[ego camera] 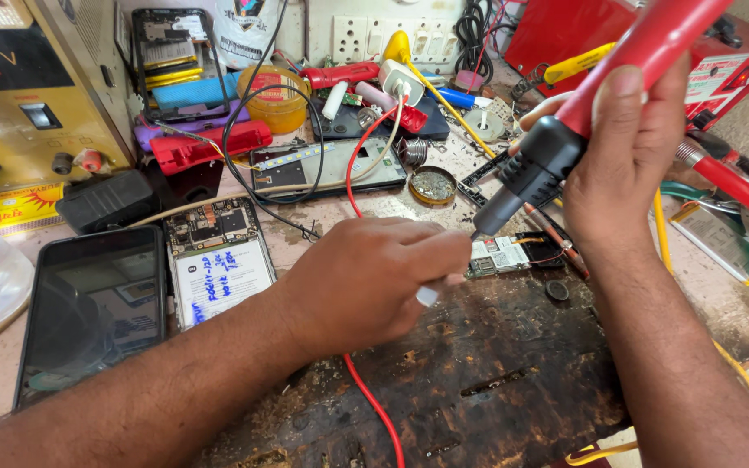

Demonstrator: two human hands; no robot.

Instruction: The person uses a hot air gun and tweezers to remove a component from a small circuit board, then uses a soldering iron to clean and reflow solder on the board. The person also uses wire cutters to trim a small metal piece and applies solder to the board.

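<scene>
While the right hand [630, 160] grips a red-handled hot-air tool [565, 130], its fingers closed around the handle, the black nozzle points down at a small circuit board [513, 254] lying on the scorched dark work mat [478, 364] of the table. The left hand [370, 282] rests just beside the board, fingers pinched on a small white-tipped tool [426, 295]. An opened phone [217, 260] and a black phone [93, 312] lie to the left.
</scene>
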